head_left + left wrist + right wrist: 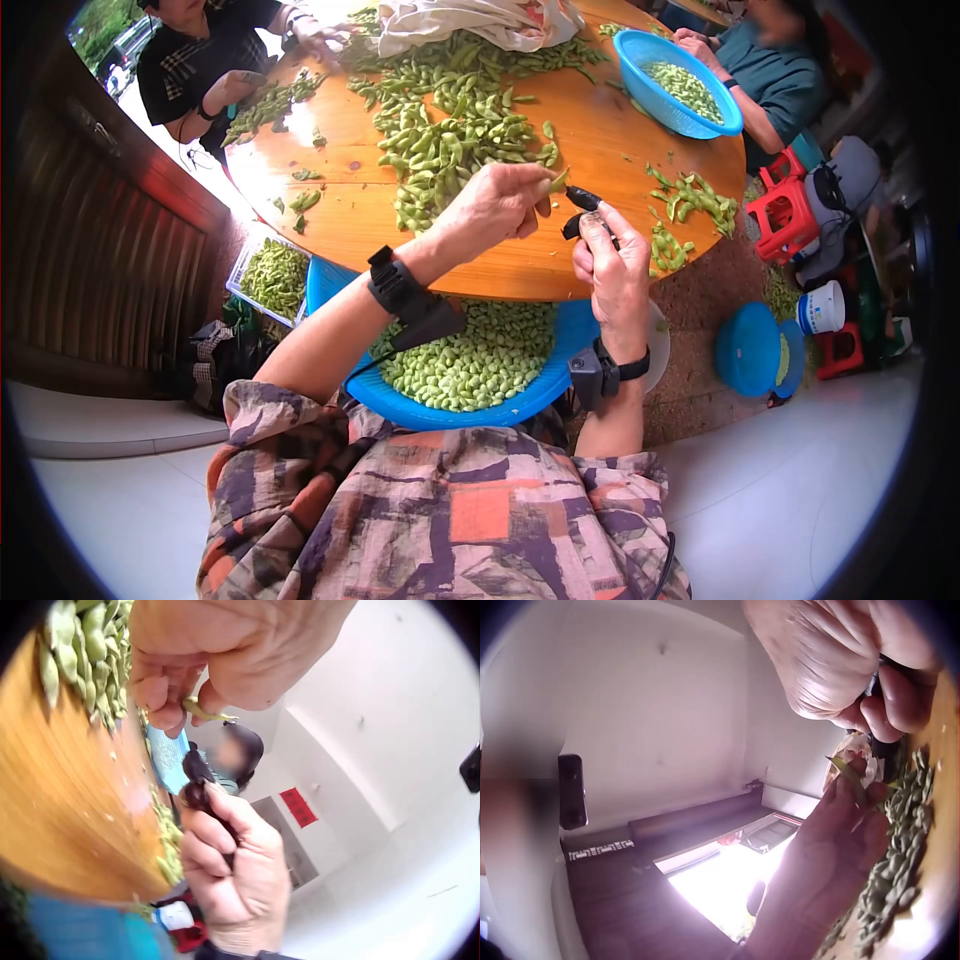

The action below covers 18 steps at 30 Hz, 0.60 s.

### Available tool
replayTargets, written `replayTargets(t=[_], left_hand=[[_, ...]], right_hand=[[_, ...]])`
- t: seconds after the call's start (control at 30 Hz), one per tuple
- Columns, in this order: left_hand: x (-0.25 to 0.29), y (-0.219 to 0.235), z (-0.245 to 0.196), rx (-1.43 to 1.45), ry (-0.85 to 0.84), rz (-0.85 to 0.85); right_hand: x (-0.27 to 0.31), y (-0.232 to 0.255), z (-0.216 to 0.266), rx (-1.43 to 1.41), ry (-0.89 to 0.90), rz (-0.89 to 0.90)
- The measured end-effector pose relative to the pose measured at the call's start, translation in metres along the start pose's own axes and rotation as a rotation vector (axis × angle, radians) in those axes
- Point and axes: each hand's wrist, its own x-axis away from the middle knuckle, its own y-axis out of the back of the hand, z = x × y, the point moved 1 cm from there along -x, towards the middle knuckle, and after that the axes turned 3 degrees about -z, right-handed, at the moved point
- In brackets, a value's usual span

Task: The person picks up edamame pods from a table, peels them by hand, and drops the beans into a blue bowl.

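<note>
My left hand (500, 205) pinches a green bean pod (559, 182) between thumb and fingers, above the table. Close in front of the pod's end, my right hand (620, 262) has curled fingers around a small black tool (583, 199) with two short arms pointing at the pod. In the left wrist view a dark part of this tool (196, 766) runs back into the palm; its exact kind cannot be told. Below my forearms, a blue basin (572, 345) holds shelled green beans (470, 365). A large heap of pods (440, 150) lies beyond my left hand.
The round wooden table (345, 235) bears smaller pod piles (700, 200) at the right. A blue basket (640, 85) of beans and a white bag (470, 22) stand farther back. Two people sit across. Red stools (785, 220) and a blue basin (748, 350) are at right.
</note>
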Motion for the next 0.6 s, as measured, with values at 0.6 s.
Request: replayTargets(t=[0.6], left_hand=[[0.025,-0.008,0.031,-0.138,-0.129,-0.146]], right_hand=[[0.007,-0.004,-0.010,-0.244,-0.147,0.138]])
